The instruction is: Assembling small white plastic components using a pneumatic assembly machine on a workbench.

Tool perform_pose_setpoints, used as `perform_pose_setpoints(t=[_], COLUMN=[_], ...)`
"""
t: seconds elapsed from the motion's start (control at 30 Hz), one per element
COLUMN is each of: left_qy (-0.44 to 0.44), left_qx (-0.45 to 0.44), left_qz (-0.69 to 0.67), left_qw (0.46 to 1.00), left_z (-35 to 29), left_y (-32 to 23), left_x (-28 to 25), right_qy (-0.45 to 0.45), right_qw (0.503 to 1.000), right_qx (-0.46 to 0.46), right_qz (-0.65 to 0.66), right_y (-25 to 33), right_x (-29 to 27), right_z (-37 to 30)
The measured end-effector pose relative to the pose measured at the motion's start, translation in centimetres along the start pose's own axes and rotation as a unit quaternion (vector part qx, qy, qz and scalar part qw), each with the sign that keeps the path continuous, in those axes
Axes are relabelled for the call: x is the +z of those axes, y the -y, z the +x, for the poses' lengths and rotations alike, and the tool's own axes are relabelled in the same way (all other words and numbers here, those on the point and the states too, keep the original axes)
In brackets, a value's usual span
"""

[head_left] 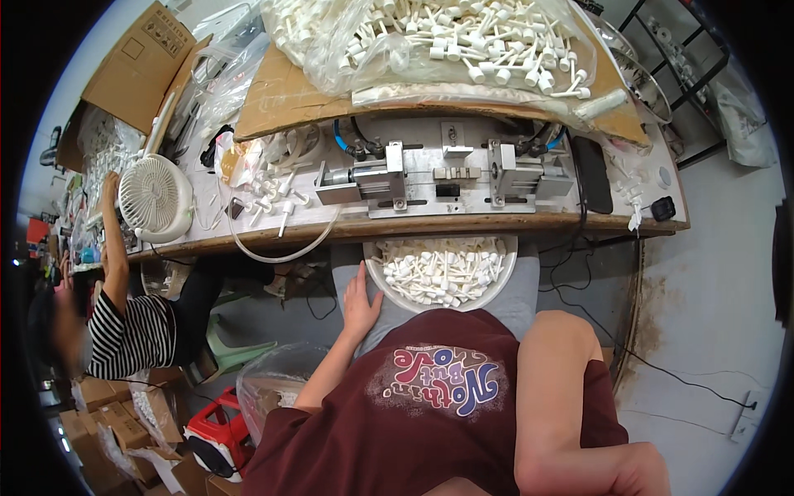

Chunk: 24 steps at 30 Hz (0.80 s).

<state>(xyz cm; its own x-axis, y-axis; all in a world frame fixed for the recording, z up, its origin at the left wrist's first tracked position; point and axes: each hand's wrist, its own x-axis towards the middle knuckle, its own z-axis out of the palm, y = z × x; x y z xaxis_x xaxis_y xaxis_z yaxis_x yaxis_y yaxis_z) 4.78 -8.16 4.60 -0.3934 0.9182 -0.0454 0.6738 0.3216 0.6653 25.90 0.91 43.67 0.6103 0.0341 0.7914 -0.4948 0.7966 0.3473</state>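
A round white bowl [510, 269] rests on my lap, filled with small white plastic parts [442, 273] that have thin stems and thicker caps. My left hand [361, 306] lies at the bowl's left side, its fingers stretched out, with nothing in its grasp. My right arm is bent and raised close in front of me. At the lower right edge shows what appears to be my right hand [600, 471], near the camera; its fingers are hidden. Beyond the bowl, a metal fixture [451, 202] with two facing clamp units stands on the bench.
A cardboard sheet [281, 103] carries a plastic bag [318, 62] heaped with similar white parts. Loose white parts [277, 198] and a curved clear tube [285, 258] lie left of the fixture. A white fan [155, 198] stands beyond, near another person [136, 326] in stripes. Cables [591, 310] hang at right.
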Motion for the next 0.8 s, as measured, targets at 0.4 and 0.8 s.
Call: perform_pose_setpoints(t=[0.4,0.8], left_qy=[-0.054,-0.053], left_qx=[-0.065,-0.043], left_qz=[-0.145,-0.150], left_qw=[0.986,0.986], left_z=[-0.5,0.6], left_y=[-0.8,-2.1], left_x=[-0.1,-1.2], right_qy=[0.022,-0.207], right_qw=[0.928,0.949], right_qx=[0.290,0.203], right_qz=[-0.232,0.124], right_y=[3.2,2.7], right_x=[-0.7,2.2], right_z=[1.8,-0.1])
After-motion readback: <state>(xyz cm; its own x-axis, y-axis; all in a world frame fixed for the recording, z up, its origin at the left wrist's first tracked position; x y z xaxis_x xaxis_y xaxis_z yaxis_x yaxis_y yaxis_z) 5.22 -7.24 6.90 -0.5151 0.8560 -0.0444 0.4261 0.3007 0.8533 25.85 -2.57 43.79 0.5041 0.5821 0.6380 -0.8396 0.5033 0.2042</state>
